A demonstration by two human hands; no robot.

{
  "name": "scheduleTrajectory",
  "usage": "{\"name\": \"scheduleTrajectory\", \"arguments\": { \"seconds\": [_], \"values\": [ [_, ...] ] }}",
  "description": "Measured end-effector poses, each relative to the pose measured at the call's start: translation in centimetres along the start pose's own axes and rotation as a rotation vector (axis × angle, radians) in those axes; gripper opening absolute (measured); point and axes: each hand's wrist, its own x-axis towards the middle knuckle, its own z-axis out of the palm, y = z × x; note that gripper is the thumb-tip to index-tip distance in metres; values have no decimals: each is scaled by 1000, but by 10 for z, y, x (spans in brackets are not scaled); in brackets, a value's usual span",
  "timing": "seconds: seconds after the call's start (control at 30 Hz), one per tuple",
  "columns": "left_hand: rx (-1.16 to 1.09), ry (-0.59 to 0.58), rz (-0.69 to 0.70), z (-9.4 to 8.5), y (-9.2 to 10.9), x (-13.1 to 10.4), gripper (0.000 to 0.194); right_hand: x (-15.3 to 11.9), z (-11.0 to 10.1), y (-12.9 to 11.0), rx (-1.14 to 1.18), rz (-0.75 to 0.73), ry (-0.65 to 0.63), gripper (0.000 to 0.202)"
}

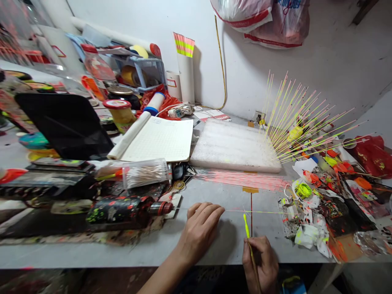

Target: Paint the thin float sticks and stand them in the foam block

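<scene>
Basically, grey flat worktop (214, 251) carries everything. White rectangular foam block (232, 145) at back, thin yellow-&-pink sticks (294, 118) fanned up from its R end. Black paint-spotted cylindrical motor (118, 210) lies L. L hand (202, 228) is at the rod, fingers bent; can't tell if gripping. R hand (261, 261) has fingers closed on slim brown-handled brush (248, 237), yellow tip up, nr thin pale rod (266, 212) running R from motor's red-collared end.
</scene>
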Motion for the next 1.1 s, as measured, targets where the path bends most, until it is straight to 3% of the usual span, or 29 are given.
{"name": "scheduleTrajectory", "arguments": {
  "seconds": [0.43,1.1],
  "values": [
    [-18,-9,-27,3,1,-5,26,9,14,-8,-20,-62,-29,11],
    [-45,9,-24,1,4,-2,23,1,7,3,-35,-63,-57,9]
  ]
}}
